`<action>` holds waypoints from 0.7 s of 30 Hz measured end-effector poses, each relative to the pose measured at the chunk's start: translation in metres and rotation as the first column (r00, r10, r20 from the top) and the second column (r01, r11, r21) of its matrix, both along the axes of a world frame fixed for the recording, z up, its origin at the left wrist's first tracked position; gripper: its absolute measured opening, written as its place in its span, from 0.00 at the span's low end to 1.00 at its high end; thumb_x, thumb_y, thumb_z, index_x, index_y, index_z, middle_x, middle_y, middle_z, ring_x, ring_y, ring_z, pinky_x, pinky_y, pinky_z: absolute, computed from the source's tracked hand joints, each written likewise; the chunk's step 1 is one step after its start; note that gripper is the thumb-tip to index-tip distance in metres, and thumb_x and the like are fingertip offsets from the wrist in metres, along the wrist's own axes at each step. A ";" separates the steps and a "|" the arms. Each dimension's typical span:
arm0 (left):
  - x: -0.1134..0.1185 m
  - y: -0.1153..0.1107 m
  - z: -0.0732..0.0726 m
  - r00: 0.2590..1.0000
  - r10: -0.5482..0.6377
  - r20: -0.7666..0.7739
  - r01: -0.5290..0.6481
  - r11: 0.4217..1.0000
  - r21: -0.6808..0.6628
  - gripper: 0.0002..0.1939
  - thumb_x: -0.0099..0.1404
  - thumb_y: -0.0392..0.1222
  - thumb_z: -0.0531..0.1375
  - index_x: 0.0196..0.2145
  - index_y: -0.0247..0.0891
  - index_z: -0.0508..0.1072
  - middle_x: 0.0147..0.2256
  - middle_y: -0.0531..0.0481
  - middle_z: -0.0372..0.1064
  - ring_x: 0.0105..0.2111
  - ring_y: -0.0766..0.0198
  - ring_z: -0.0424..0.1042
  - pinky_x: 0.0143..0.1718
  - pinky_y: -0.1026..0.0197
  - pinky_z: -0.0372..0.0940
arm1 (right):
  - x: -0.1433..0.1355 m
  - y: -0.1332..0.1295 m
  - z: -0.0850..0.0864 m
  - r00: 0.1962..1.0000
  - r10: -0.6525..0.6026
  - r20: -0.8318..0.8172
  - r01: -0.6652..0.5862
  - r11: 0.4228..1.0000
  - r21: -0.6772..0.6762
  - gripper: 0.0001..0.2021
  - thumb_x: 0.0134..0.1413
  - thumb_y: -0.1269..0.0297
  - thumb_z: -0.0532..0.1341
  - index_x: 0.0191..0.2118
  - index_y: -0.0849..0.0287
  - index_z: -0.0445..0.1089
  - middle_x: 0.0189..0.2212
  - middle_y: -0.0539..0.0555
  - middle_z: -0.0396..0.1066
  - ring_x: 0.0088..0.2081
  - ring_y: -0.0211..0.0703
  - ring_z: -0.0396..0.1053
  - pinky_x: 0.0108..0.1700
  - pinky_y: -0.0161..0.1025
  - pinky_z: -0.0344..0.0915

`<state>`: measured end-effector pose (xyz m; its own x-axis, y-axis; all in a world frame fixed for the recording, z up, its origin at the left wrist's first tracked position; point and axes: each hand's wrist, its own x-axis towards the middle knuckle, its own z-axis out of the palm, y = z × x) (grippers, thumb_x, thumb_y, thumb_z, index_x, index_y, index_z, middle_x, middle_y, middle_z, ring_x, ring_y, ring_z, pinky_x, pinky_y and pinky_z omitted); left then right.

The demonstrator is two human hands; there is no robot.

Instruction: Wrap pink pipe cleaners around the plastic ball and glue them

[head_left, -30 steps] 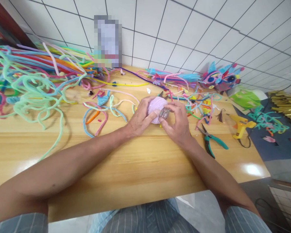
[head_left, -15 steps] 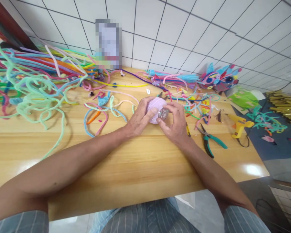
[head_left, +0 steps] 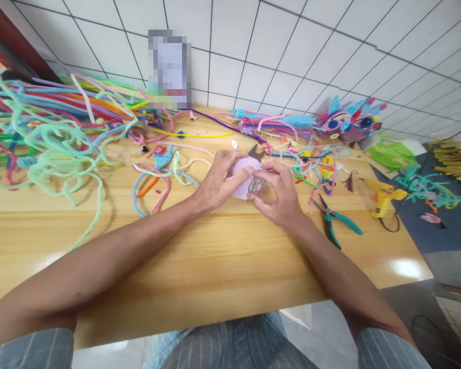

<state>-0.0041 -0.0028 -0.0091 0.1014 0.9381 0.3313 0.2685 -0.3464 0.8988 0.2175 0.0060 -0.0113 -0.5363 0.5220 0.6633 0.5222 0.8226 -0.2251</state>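
A round lilac piece is held above the wooden table between both hands. My left hand grips its left side, with the thumb lying across its face. At its right side my right hand pinches a small greyish patterned piece against it with thumb and fingertips. Just behind the lilac piece a brown forked piece shows; whether it is attached cannot be made out.
Tangled pipe cleaners cover the table's left. Pliers with teal handles and a yellow glue gun lie at the right. Colourful figures stand by the tiled wall. A blurred upright panel leans at the back.
The lilac piece has tilted and shifted slightly left. My left thumb has slid further across it, and more of the brown forked piece shows behind. The view has shifted slightly.
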 end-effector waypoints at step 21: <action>0.005 0.002 -0.011 0.991 -0.011 0.130 0.015 0.999 -0.032 0.24 0.66 0.50 0.66 0.56 0.40 0.69 0.57 0.41 0.73 0.57 0.52 0.73 0.57 0.50 0.72 | 0.005 0.000 0.002 0.997 0.030 -0.066 -0.032 0.999 -0.027 0.31 0.61 0.58 0.73 0.66 0.48 0.63 0.58 0.62 0.75 0.61 0.60 0.75 0.61 0.64 0.75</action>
<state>0.0011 -0.0006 -0.0203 0.0721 0.9474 0.3117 0.1446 -0.3192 0.9366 0.2221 0.0058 -0.0095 -0.5082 0.5248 0.6829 0.4796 0.8310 -0.2818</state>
